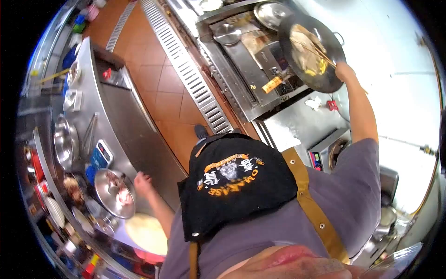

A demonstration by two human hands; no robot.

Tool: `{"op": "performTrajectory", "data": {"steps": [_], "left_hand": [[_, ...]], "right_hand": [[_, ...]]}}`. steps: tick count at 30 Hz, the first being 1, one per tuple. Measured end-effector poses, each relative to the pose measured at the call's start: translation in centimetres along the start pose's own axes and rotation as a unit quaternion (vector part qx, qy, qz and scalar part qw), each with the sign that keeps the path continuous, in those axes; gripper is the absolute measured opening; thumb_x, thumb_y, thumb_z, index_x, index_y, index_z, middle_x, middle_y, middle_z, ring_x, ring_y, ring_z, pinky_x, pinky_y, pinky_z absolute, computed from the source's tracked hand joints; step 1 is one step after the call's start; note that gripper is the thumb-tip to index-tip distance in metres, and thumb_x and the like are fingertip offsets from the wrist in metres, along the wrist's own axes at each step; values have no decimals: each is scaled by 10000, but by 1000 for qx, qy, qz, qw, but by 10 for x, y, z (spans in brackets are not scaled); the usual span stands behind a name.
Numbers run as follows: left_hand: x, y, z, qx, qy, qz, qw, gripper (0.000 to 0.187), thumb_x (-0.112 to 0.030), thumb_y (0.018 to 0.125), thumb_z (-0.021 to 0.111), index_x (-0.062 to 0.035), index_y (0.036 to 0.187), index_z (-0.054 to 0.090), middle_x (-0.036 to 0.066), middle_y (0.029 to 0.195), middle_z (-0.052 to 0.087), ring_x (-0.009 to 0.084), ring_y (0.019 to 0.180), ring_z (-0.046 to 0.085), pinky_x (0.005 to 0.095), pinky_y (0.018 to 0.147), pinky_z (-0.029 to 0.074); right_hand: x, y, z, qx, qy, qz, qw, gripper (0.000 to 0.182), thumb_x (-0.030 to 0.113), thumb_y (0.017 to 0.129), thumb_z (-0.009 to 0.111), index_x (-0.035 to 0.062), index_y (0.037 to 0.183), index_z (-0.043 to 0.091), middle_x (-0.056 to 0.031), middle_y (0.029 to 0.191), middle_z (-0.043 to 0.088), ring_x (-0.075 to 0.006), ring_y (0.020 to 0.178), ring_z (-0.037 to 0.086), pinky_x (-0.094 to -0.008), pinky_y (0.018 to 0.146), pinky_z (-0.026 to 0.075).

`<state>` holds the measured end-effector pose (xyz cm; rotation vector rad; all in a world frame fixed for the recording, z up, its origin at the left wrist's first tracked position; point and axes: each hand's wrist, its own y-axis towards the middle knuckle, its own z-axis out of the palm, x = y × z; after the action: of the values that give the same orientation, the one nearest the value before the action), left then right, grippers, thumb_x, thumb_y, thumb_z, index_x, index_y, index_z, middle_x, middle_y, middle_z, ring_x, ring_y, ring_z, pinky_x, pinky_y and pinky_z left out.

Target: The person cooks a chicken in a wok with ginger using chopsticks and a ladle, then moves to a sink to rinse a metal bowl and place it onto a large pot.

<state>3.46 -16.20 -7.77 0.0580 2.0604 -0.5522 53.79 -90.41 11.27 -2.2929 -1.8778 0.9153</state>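
Orange-brown floor tiles (162,76) and a slotted metal drain grate (183,65) are seen between a stainless-steel counter (132,125) on the left and a steel stove (237,58) on the right. At the stove, a dark round wok (327,84) is positioned, with pale, flat food (304,42) and bright yellow pieces (320,69) contained in it. Long wooden chopsticks (326,59) are gripped in the right hand (344,73) at the wok's rim, with the fingers closed around them and the tips directed into the food. A round steel lid (273,15) is noted beside the wok. The left hand (144,181) is held near the counter's edge, its fingers apparently loosely curled; nothing is seen held. Beside it, pink and dark red meat pieces (121,193) are contained in a shallow steel bowl (103,197). A blue-and-white device (104,152) is located just beyond.
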Motion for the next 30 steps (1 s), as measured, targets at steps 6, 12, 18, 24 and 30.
{"op": "performTrajectory", "data": {"steps": [6, 12, 18, 24, 30], "left_hand": [[-98, -135, 276, 516, 58, 50, 853, 339, -297, 927, 608, -6, 1102, 615, 51, 873, 641, 139, 742, 612, 272, 654, 504], [-134, -252, 419, 594, 187, 226, 749, 646, -449, 861, 622, 19, 1285, 487, 190, 983, 661, 267, 849, 661, 359, 768, 516], [-133, -272, 462, 645, 136, 70, 749, 458, -297, 897, 617, 14, 1222, 528, 58, 814, 617, 116, 617, 587, 259, 508, 472], [-143, -269, 489, 706, 150, 37, 691, 409, -261, 865, 660, 27, 1131, 545, 49, 716, 589, 121, 563, 565, 277, 464, 441], [-158, -266, 523, 789, 200, 143, 563, 443, -355, 880, 615, 39, 1057, 513, 140, 785, 610, 219, 691, 619, 338, 589, 481]], "right_hand": [[-16, 0, 7, -100, 30, -88, 991, 293, 138, 893, 440, 65, 1105, 629, -182, 1124, 646, -345, 1044, 620, -459, 853, 503], [-36, 34, 55, 66, 207, -8, 976, 307, 62, 875, 391, -82, 962, 648, -230, 707, 649, -321, 536, 640, -439, 475, 493], [-39, 23, 52, 67, 228, -7, 971, 258, 50, 819, 432, -41, 948, 636, -214, 934, 679, -339, 728, 684, -445, 624, 544], [-29, 7, 24, -84, 68, 14, 994, 270, 101, 849, 471, 32, 1071, 607, -176, 1069, 658, -343, 1046, 611, -449, 871, 487], [-16, 25, 38, 14, 220, -3, 975, 333, 248, 862, 555, 41, 1102, 658, -221, 1076, 646, -369, 1019, 612, -451, 889, 474]]}}
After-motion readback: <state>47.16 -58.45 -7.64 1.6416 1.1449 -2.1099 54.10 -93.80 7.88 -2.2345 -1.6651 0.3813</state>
